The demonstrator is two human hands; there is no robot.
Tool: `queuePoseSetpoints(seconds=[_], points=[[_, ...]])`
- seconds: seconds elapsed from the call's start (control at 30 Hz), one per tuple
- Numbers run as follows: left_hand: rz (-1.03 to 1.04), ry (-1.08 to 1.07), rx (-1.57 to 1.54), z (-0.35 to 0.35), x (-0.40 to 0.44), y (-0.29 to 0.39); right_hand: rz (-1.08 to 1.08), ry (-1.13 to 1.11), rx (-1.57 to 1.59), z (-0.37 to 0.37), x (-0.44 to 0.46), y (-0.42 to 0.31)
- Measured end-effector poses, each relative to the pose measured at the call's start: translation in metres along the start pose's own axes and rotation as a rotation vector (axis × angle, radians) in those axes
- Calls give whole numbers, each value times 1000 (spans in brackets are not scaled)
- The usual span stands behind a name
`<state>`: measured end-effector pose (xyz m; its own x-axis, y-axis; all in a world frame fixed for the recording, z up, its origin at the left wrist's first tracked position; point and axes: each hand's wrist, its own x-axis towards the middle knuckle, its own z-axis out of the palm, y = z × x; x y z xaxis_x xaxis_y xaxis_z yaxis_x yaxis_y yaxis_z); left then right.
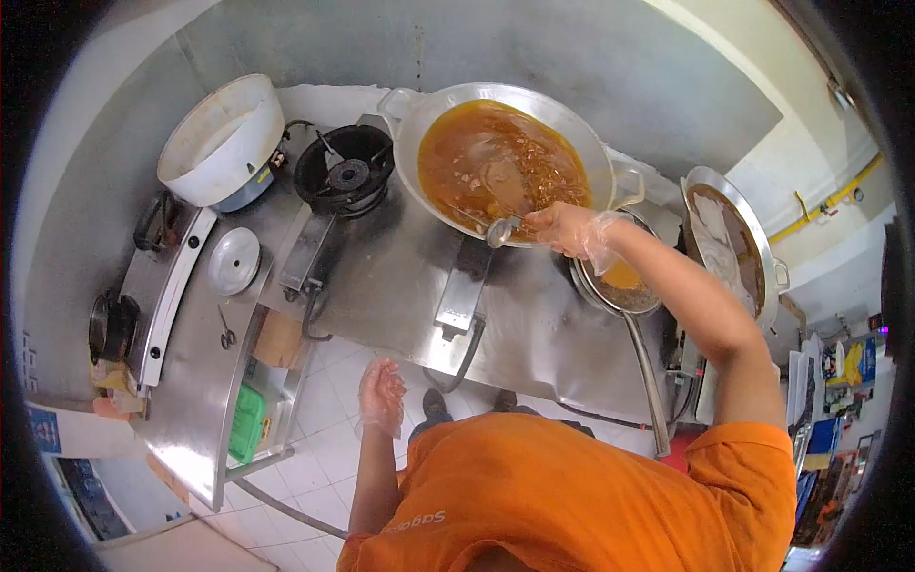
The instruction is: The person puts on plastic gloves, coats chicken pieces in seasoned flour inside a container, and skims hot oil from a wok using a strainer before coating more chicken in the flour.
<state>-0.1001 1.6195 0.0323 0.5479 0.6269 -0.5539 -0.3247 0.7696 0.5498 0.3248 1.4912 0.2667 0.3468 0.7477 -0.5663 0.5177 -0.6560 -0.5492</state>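
Note:
My right hand [569, 232], in a clear plastic glove, reaches over the near rim of a large two-handled metal wok [601, 162]. Its fingers are closed on a metal utensil [499, 232] with a rounded, shiny end; the exact kind is hard to make out. Brown-orange oil [457, 143] fills the wok, with foam and pale bits near the middle. My left hand [381, 389], also gloved, hangs low in front of the counter, fingers loosely apart and holding nothing. Beside my right forearm, a long-handled strainer [648, 381] rests over a pan with orange liquid.
A black gas burner [348, 173] and a white round drum-like vessel [224, 143] stand left of the wok. A metal lid [234, 261] and scissors [227, 329] lie on the side counter. Another wok [775, 276] stands at right. A green basket [247, 422] sits below.

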Motion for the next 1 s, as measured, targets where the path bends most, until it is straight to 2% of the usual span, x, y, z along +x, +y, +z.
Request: queuePoseSetpoints(seconds=[0.07, 0.17, 0.27, 0.37, 0.47, 0.5, 0.53, 0.6, 0.63, 0.67, 0.7, 0.87, 0.9, 0.93, 1.0], points=[[-5, 13, -8, -1, -2, 2, 100, -2, 479, 11, 8, 16], [-17, 8, -1, 2, -2, 6, 8, 23, 760, 22, 16, 23], [-3, -50, 38, 12, -1, 9, -116, 86, 847, 30, 29, 35], [5, -108, 94, 30, 0, 12, -88, 133, 880, 25, 20, 30], [-32, -131, 101, 44, 8, 9, -89, 263, 821, 23, 4, 42], [-36, -128, 91, 49, 13, 5, -32, 276, 704, 16, -25, 37], [-44, -115, 81, 51, 16, 1, -38, 396, 540, 15, -43, 38], [-118, -258, 59, 52, 19, 8, -191, 553, 282, 20, -40, 94], [-114, -228, 72, 51, 23, 8, -88, 632, 31, 17, -75, 83], [-101, -214, 81, 55, 32, 9, -1, 653, 191, 19, -98, 81], [-88, -214, 88, 58, 38, 8, 52, 695, 153, 20, -124, 79], [-234, -252, 114, 61, 64, -1, 167, 1085, -440, 61, -199, 159], [-278, -275, 109, 59, 68, -5, 349, 1042, -287, 65, -213, 150], [-318, -291, 103, 59, 70, -12, 262, 1121, -362, 78, -221, 163], [-386, -287, 94, 65, 72, -26, 419, 1142, -461, 98, -223, 199]])
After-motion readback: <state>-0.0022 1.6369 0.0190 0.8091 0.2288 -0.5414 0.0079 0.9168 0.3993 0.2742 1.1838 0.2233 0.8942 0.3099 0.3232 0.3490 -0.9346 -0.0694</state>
